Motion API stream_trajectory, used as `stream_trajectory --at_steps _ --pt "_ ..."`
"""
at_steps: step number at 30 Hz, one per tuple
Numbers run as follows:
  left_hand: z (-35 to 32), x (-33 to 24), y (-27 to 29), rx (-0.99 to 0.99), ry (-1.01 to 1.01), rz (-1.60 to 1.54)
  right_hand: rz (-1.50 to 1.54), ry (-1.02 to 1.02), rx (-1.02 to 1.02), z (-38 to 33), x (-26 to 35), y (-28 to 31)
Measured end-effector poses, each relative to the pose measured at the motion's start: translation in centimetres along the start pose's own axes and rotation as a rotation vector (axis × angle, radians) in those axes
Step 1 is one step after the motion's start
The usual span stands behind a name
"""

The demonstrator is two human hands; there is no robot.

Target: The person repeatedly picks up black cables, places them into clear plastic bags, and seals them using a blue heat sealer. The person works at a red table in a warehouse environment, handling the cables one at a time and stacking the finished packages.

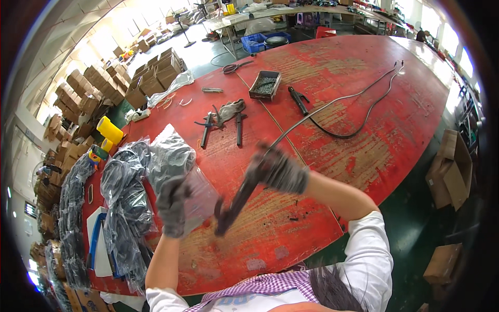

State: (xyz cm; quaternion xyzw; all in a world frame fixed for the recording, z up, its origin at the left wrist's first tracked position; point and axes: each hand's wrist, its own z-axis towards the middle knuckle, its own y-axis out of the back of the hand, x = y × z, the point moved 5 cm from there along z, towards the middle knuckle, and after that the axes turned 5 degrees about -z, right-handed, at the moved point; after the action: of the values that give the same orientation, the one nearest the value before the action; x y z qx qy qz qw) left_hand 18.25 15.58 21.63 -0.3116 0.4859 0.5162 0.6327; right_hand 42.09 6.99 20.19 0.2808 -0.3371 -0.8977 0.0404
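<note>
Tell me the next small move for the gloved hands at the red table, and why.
Probably bring the black cable bundle across to the clear plastic bag. The right hand in its grey glove grips the bundle's upper end, its lower end hanging just beside the bag, which the left hand is holding. Whether the bag's mouth is open is too blurred to tell, so check that first.

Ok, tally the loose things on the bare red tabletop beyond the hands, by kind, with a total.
Long grey cable: 1
Small tray of parts: 1
Black hand tools: 3, one by the tray, two near the grey rag
Scissors: 1
Grey rag: 1
Total: 7
</note>
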Motion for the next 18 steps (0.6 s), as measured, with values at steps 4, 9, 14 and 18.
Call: stream_trajectory --at_steps 4,9,14,18 --pt "-3.1 2.2 -5.2 0.491 0.663 -0.484 0.071 0.331 -0.194 3.2 12.6 2.9" --pt "-8.3 5.7 -0.3 0.740 0.576 -0.389 0.519 0.263 -0.359 5.0 16.4 4.6" --pt "-14.6 2.2 5.8 0.726 0.983 -0.601 0.686 -0.045 0.392 4.3 12.8 -3.5" --pt "-15.7 2.6 22.8 0.243 0.659 -1.074 0.776 -0.234 0.486 -2.4 8.9 -5.3"
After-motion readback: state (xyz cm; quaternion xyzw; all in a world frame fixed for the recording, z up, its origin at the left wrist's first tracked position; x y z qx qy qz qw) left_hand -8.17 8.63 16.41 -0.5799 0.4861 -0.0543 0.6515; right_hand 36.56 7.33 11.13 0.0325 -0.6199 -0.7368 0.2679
